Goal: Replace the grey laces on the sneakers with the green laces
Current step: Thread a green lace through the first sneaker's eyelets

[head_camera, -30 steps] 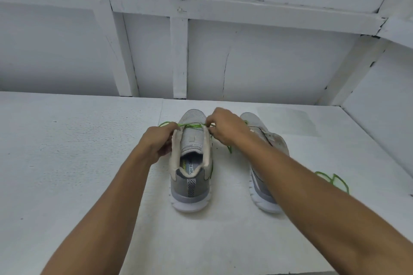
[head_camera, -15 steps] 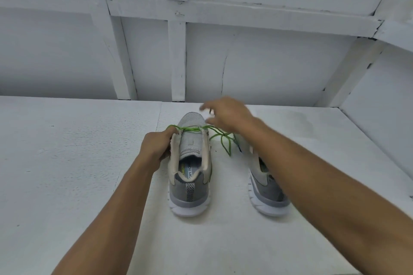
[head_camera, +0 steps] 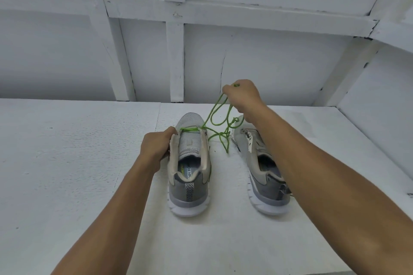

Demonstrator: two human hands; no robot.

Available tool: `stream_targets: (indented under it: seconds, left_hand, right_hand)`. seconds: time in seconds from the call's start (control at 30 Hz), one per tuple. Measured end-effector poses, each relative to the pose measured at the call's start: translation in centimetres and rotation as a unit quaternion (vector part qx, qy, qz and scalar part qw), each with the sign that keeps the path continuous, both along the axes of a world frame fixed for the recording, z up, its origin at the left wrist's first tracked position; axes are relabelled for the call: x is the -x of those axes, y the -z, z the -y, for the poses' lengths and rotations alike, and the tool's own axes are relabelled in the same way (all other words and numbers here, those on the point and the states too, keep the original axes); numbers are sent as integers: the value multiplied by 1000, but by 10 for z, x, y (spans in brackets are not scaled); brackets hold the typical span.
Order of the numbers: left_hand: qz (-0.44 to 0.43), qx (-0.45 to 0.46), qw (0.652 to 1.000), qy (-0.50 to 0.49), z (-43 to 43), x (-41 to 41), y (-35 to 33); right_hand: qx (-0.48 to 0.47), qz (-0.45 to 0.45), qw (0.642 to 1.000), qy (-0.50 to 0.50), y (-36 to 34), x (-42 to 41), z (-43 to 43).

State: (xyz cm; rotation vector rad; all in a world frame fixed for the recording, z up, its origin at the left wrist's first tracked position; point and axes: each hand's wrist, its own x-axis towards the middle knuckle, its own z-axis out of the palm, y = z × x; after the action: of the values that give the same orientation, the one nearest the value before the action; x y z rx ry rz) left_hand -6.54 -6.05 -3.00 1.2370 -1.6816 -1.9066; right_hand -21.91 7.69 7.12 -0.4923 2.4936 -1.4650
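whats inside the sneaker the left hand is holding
Through the opening of the sneaker only the insole shows, with green and dark print. Nothing else is visible on it. Farther forward, the tongue covers the inside toward the toe, so that part cannot be seen.

Two sneakers (head_camera: 190,190) (head_camera: 263,194), one green lace (head_camera: 215,116)

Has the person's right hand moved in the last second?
Yes. The right hand has lifted up and rightward off the left sneaker, drawing the green lace with it.
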Motion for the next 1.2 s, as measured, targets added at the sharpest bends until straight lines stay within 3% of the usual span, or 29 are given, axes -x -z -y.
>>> stream_targets:
  seconds: [0.1, 0.2, 0.27, 0.33, 0.43, 0.57, 0.67, 0.73, 0.83, 0.9, 1.03, 1.2]
  left_hand:
    - [33, 58, 997, 48, 5, 7, -8]
    - [62, 208, 969, 117, 12, 28, -22]
    - [78, 338, 916, 201, 11, 48, -36]
    - [111, 429, 841, 312, 5, 66, -50]
    - [176, 486, 748, 417, -7, 85, -60]
    - [203, 510, 692, 469, -15, 96, -55]
    - [191, 498, 698, 478, -13, 102, -49]
    - [177, 476, 726, 464, -10, 105, -48]
    - [63, 331, 848, 409, -3, 102, -64]
    - [-43, 221, 890, 397, -5, 93, -88]
    - [-175, 124, 895, 392, -14, 78, -141]
    - [-228, 135, 869, 418, -23, 65, -177]
  right_hand:
    - [-24, -11, 999, -36, -5, -5, -4]
    - [-68, -7, 994, -88, -17, -17, -11]
    - [-122, -13, 985, -123, -22, -29, -15]
    - [-167, -27, 975, -146, -21, -40, -18]
    - [-212, -52, 963, -156, -10, -54, -23]
    - [-240, -44, 956, -161, 3, -67, -34]
    - [-314, -46, 928, -193, 3, -71, -43]
    - [-334, -59, 920, -194, 0, -68, -48]
    - [-268, -50, 950, -151, -7, -53, -56]
    - [-214, -31, 969, -120, -10, -42, -60]
    - [-125, 13, 983, -131, -11, -29, -53]
    - [-47, 54, 985, -155, -7, -25, -28]
